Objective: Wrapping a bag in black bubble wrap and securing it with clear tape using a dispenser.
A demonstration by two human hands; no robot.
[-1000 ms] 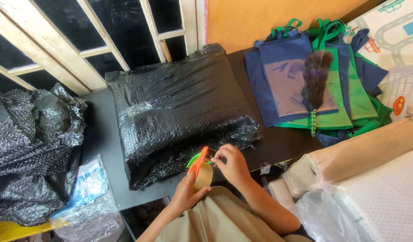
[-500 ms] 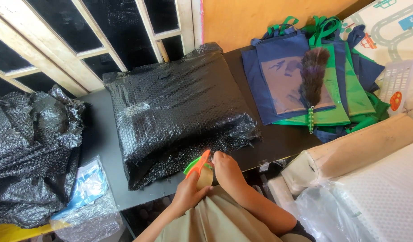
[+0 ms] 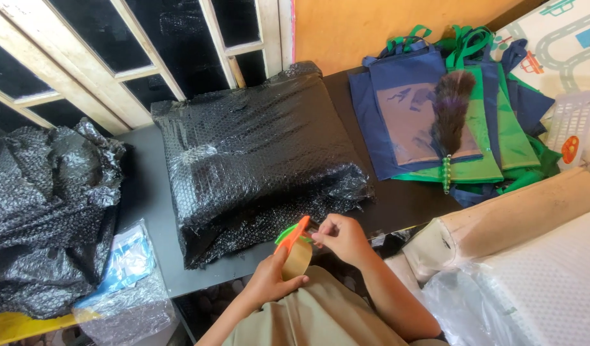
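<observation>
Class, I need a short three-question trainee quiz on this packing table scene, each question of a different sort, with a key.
1. True or false: the left hand holds the tape dispenser.
2. What lies on the tote bags? A) feather duster B) scissors C) cup
3. The parcel is wrapped in black ______ wrap.

Key: 1 true; 2 A; 3 bubble. The right hand pinches at the dispenser's front.

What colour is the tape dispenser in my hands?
Orange and green tape dispenser, holding a tan roll; clearest in the head view.
</observation>
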